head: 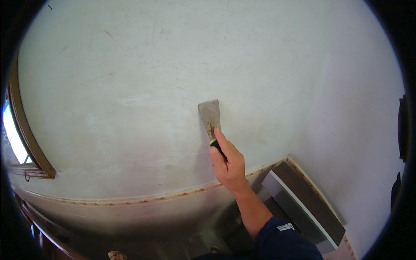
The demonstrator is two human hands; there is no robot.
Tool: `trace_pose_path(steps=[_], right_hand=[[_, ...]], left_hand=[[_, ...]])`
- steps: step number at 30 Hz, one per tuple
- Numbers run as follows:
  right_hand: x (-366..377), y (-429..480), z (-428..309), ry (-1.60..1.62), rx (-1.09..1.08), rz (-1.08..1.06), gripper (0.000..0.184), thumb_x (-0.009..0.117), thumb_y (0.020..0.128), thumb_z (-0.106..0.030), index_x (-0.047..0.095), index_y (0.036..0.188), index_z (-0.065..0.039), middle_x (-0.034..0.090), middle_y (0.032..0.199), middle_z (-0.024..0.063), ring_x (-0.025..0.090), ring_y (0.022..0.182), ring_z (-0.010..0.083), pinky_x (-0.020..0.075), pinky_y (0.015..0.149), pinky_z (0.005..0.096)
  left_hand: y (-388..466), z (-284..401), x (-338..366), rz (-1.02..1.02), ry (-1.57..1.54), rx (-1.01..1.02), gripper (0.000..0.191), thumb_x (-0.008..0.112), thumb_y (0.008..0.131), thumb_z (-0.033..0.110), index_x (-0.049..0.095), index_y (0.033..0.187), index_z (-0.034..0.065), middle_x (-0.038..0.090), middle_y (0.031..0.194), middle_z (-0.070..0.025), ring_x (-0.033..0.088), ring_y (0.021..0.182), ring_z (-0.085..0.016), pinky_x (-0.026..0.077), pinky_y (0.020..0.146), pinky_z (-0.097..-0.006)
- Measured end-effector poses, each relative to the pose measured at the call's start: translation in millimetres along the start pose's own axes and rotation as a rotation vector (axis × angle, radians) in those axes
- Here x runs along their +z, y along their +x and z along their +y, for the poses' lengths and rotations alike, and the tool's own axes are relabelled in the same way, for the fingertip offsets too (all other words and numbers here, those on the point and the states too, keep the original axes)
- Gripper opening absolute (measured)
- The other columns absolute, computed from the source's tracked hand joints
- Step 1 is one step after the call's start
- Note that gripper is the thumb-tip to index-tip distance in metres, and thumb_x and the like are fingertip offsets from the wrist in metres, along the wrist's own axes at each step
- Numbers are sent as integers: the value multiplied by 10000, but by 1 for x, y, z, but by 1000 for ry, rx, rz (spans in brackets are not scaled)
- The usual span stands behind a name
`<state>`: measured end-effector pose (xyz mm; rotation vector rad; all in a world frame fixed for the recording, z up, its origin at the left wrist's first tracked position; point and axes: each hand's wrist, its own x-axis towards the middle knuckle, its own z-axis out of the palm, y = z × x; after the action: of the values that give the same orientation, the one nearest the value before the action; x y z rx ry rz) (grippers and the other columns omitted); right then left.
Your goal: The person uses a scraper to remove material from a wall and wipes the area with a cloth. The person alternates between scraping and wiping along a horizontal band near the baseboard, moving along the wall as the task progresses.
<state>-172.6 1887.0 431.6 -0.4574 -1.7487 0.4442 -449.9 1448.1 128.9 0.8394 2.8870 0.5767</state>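
Note:
My right hand (232, 167) grips the black handle, with its yellow-green trim, of a putty knife (209, 112). Its forefinger lies along the base of the stained metal blade. The blade points up, and its wide edge is at the pale painted wall (162, 130); I cannot tell whether it touches. Faint smears, scratches and whiter patches mark the wall around the blade. My left hand cannot be made out in view.
A patterned border strip (175, 195) runs along the lower wall to the corner. Below right stands a dark-topped cabinet (308, 195) with a white edge. A brown-framed window (31, 139) is at left. A small tan thing (117, 255), unclear, is cut off at the bottom.

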Motion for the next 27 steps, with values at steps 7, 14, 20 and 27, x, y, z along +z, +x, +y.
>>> trace_pose_path(steps=[7, 14, 20, 27], right_hand=[[7, -10, -5, -14, -37, 36, 443, 644, 966, -7, 583, 1401, 42, 632, 876, 100, 557, 737, 139, 488, 697, 262], [19, 28, -29, -33, -84, -20, 420, 628, 968, -1, 602, 1383, 47, 676, 904, 91, 568, 729, 105, 491, 654, 257], [109, -6, -67, -144, -370, -310, 465, 700, 915, -40, 642, 1375, -61, 609, 764, 97, 584, 611, 194, 500, 566, 328], [204, 37, -119, -264, -510, -403, 460, 683, 929, -91, 640, 1385, -140, 598, 759, 109, 599, 605, 272, 504, 550, 382]], left_hand=[[-1, -11, 15, 131, -2, 57, 468, 496, 1064, 280, 492, 1527, 205, 496, 1506, -192, 519, 1313, -435, 504, 1049, -473], [-4, -13, 25, 168, -242, -58, 483, 661, 892, 117, 607, 1372, 108, 540, 1355, -317, 588, 1170, -510, 526, 940, -524], [0, -15, 27, 327, -287, 39, 508, 677, 871, 136, 606, 1373, 176, 546, 1313, -294, 611, 1107, -501, 543, 876, -539], [-5, -10, 19, 214, -342, -104, 501, 698, 878, 165, 603, 1369, 199, 536, 1360, -243, 623, 1116, -465, 548, 886, -526]])
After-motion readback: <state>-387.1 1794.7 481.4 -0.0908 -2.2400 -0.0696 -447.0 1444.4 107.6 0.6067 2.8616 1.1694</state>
